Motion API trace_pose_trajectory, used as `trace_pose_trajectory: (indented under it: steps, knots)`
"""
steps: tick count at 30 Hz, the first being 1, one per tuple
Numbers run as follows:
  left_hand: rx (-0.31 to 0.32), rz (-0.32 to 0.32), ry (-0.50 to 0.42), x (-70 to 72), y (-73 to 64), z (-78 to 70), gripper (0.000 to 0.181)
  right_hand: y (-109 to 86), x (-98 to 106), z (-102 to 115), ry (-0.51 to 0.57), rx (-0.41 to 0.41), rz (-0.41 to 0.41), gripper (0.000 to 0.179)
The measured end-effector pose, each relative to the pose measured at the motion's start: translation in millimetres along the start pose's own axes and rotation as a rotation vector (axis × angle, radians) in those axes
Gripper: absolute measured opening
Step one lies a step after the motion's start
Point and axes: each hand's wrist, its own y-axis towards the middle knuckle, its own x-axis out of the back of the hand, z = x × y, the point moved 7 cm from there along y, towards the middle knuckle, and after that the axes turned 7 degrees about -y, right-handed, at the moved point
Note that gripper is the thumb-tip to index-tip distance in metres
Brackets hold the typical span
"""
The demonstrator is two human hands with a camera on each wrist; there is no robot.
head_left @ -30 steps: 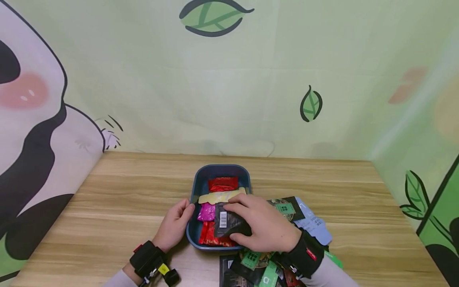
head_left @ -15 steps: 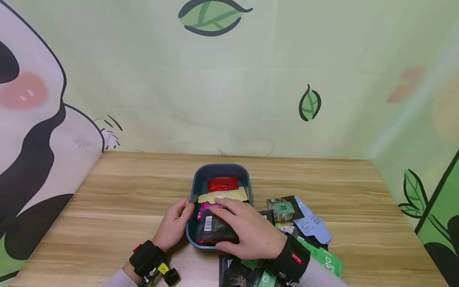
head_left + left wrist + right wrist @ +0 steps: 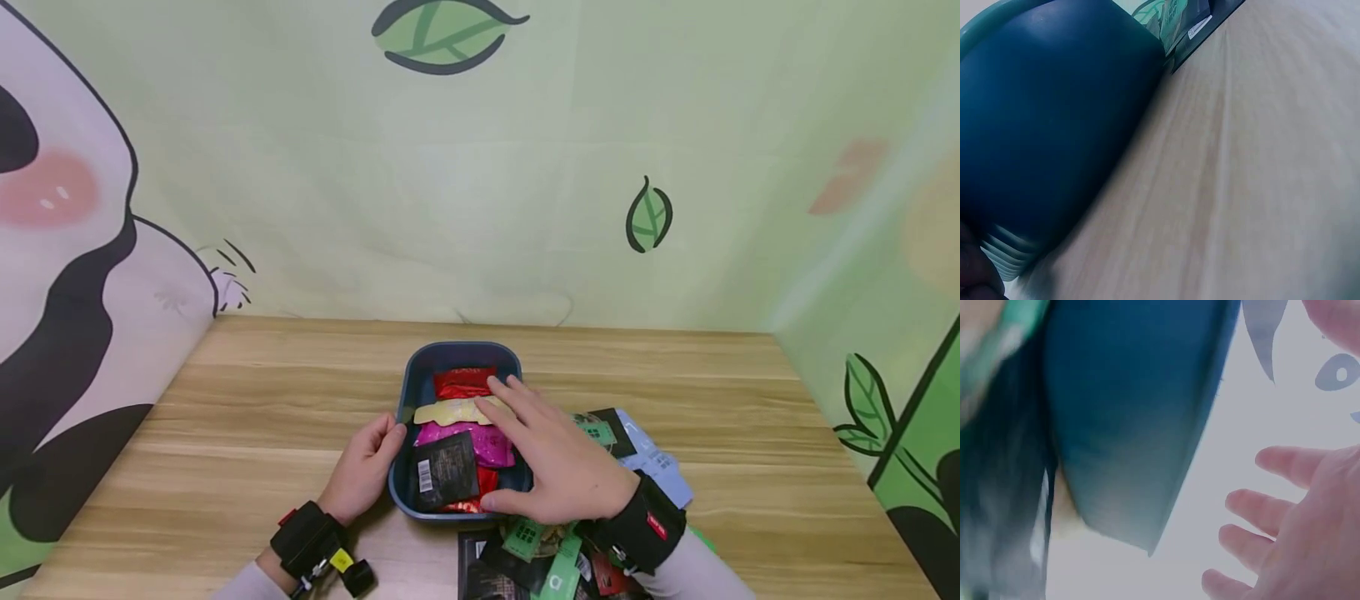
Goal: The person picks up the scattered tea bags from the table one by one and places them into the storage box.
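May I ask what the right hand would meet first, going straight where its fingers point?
Probably the red packet at the far end of the blue bin, though the right hand may pass above it; depth is unclear.

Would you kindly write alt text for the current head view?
A person's left hand grips a blue bin of colorful packets; the right hand is spread over its right side. More packets lie beside it on a wooden table.

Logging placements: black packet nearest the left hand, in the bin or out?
In. The head view shows the black packet inside the blue bin, partly covering a pink packet and a red packet.
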Motion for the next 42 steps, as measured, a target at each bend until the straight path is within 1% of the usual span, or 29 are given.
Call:
trace_pose_trajectory:
  steps: [5,8,11,17,19,21,26,29,35,42]
  knots:
    - [-0.004,0.001,0.001,0.0,0.2,-0.4,0.029,-10.0,13.8,-28.6,-0.019,-0.051,-0.017,0.097]
    - [-0.008,0.002,0.007,0.1,-0.6,-2.3,0.029,-16.1,19.2,-49.3,-0.015,-0.091,0.001,0.098]
    - [-0.005,0.005,0.013,0.3,-0.4,-0.7,0.028,-23.0,21.9,-69.8,-0.005,-0.133,0.039,0.098]
    - [-0.011,-0.007,0.016,3.8,6.7,21.0,0.027,-34.4,18.1,-99.4,-0.029,-0.228,0.108,0.098]
    - [-0.016,-0.014,0.013,4.9,8.4,27.1,0.028,-35.6,13.9,-105.2,-0.045,-0.240,0.127,0.096]
    - [-0.026,-0.018,0.008,5.4,8.7,29.4,0.028,-36.3,8.3,-109.9,-0.052,-0.252,0.155,0.094]
    - [-0.041,-0.012,-0.011,5.1,8.5,30.0,0.029,-38.7,-7.3,-119.6,-0.043,-0.290,0.228,0.089]
    - [-0.043,-0.007,-0.014,4.8,8.7,30.2,0.029,-39.9,-13.3,-123.7,-0.039,-0.307,0.244,0.086]
    - [-0.053,0.003,-0.019,4.9,9.5,31.1,0.028,-38.0,-17.5,-128.3,-0.042,-0.335,0.225,0.081]
    - [-0.049,-0.002,-0.019,4.3,8.5,29.0,0.029,-36.7,-18.0,-130.9,-0.051,-0.334,0.200,0.078]
